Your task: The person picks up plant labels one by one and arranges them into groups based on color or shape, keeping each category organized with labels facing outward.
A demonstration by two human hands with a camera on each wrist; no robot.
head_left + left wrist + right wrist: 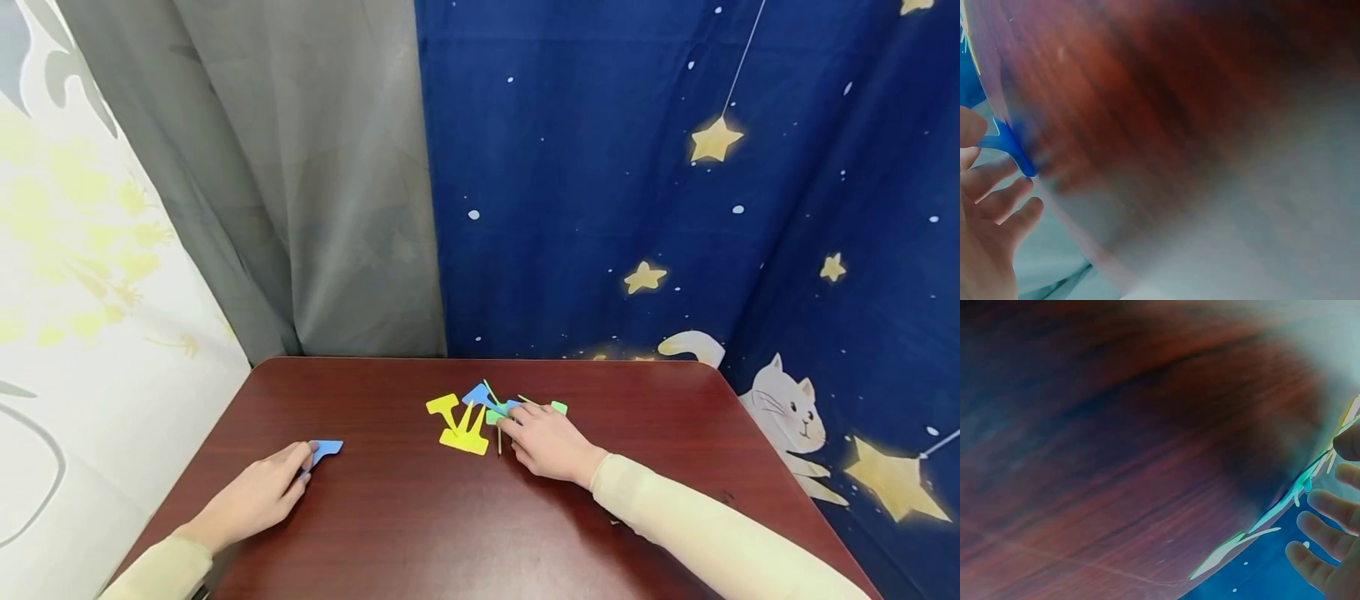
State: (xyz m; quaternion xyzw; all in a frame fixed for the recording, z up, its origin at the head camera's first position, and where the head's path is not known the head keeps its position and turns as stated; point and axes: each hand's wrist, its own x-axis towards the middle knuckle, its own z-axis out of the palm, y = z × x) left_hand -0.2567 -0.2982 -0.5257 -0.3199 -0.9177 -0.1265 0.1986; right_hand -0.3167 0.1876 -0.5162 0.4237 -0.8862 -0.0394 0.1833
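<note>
My left hand is at the left of the table, pinching a blue T-shaped plant label by its stem between thumb and index finger. In the left wrist view the label's wide blue head stands close over the tabletop, other fingers apart from it. My right hand reaches over a loose pile of plant labels, fingertips right at a blue label and a green label, which it partly hides. The right wrist view has its fingers spread. Yellow labels lie just left of these fingers.
Another green label shows beyond the right hand. The dark red-brown table ends at a grey curtain and a blue star-patterned curtain behind, with a pale patterned cloth at the left.
</note>
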